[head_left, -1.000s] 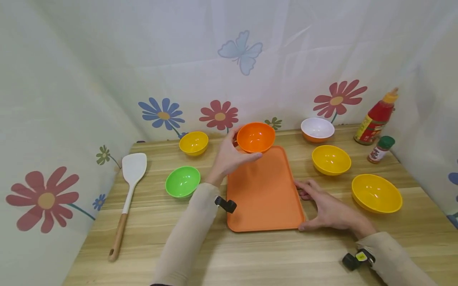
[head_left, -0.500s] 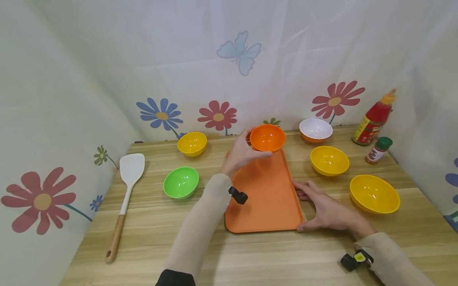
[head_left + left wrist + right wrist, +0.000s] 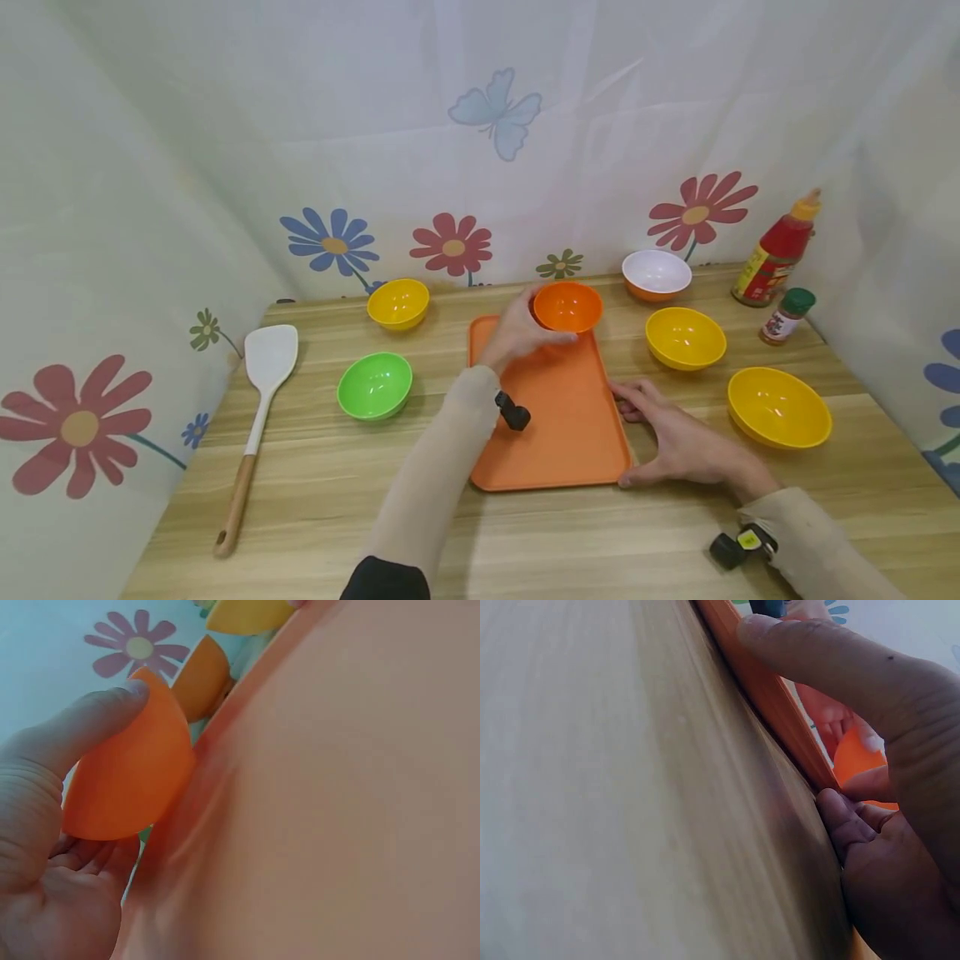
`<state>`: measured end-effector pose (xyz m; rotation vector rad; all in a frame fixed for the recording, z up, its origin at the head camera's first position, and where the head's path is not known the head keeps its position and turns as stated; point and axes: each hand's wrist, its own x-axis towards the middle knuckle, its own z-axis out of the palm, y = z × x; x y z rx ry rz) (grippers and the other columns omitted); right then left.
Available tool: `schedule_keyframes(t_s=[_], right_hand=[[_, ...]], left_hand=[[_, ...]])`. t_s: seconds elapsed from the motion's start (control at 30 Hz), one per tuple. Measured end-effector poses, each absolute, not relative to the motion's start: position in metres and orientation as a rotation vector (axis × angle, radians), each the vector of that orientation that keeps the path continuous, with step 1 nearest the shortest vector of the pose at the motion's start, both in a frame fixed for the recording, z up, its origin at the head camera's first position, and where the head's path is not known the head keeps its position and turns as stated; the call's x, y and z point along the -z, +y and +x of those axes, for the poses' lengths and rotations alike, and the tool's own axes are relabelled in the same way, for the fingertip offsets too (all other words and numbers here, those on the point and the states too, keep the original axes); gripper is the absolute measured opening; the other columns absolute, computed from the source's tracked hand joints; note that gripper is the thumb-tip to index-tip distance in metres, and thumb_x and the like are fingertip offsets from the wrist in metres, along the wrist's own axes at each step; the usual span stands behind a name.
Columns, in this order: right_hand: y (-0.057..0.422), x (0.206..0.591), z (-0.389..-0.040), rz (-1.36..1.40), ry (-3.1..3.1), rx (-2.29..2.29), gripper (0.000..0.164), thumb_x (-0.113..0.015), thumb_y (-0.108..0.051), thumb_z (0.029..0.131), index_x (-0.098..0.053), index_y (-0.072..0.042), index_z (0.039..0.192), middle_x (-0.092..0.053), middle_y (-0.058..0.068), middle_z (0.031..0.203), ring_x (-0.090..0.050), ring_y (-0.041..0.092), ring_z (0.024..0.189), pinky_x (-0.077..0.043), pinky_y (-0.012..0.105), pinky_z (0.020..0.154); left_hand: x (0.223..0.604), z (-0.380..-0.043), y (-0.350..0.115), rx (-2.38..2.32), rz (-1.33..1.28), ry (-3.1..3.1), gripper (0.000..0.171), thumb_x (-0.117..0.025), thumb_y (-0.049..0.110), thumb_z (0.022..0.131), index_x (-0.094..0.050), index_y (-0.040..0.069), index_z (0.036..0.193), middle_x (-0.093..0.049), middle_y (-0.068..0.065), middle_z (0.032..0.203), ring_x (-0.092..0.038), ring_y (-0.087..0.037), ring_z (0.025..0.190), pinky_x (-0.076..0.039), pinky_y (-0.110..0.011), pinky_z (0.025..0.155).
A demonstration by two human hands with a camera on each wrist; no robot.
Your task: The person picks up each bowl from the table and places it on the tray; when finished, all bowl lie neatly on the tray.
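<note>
My left hand (image 3: 521, 335) grips a glossy orange bowl (image 3: 567, 307) by its left side, over the far right part of the orange tray (image 3: 558, 433). In the left wrist view the thumb presses the outside of the orange bowl (image 3: 139, 769) near its rim, and the other fingers curl behind it. The bowl is upright, close over the tray surface. My right hand (image 3: 678, 437) rests spread along the tray's right edge. Its thumb touches the near right corner and its fingertips meet the side higher up, as the tray rim (image 3: 772, 697) shows in the right wrist view.
Right of the tray stand a white-lined bowl (image 3: 657, 275), a yellow bowl (image 3: 686, 338) and a larger yellow bowl (image 3: 778, 408). Behind them are a red sauce bottle (image 3: 776, 254) and a spice jar (image 3: 787, 317). Left are a small yellow bowl (image 3: 398, 304), a green bowl (image 3: 375, 386) and a spatula (image 3: 258, 417).
My left hand has carried the orange bowl rightward and lowered it toward the far right of the tray. My right hand has stayed at the tray's edge.
</note>
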<state>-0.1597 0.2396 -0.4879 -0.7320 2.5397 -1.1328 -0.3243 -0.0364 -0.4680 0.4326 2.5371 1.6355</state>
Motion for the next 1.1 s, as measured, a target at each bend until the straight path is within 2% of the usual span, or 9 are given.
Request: schedule_keyframes(t_s=[0.2,0.67,0.9,1.1], right_hand=[[0.240,0.486,-0.159,-0.725,2.525,1.129,0.129,-0.102,-0.050,0.078,-0.028,-0.010,0.175,-0.039,0.010,0.161,-0.058,0.034,0.145,-0.045,0.056,0.124],[0.241,0.490,-0.162,-0.722,2.547,1.124,0.133,-0.103,-0.053,0.074,-0.029,-0.012,0.176,-0.039,0.006,0.161,-0.059,0.031,0.145,-0.045,0.054,0.124],[0.240,0.486,-0.161,-0.738,2.552,1.110,0.130,-0.102,-0.053,0.076,-0.029,-0.012,0.176,-0.040,0.009,0.161,-0.059,0.032,0.144,-0.045,0.057,0.123],[0.240,0.485,-0.160,-0.720,2.539,1.111,0.131,-0.102,-0.053,0.076,-0.028,-0.013,0.176,-0.040,0.007,0.162,-0.059,0.030,0.145,-0.045,0.056,0.124]], left_hand=[[0.476,-0.323,-0.035,-1.595,0.428,2.557,0.113,-0.105,0.030,0.079,-0.042,0.008,0.170,-0.056,-0.010,0.164,-0.058,-0.031,0.142,-0.046,-0.049,0.127],[0.476,-0.322,-0.036,-1.596,0.450,2.572,0.119,-0.105,0.034,0.078,-0.037,0.009,0.172,-0.051,-0.010,0.169,-0.054,-0.031,0.148,-0.044,-0.050,0.129],[0.468,-0.321,-0.041,-1.731,0.462,2.494,0.116,-0.103,0.029,0.081,-0.035,0.021,0.174,-0.044,-0.011,0.174,-0.049,-0.032,0.153,-0.046,-0.055,0.127],[0.454,-0.322,-0.048,-1.785,0.512,2.451,0.113,-0.103,0.030,0.081,-0.036,0.030,0.173,-0.044,-0.001,0.172,-0.048,-0.035,0.155,-0.049,-0.056,0.124]])
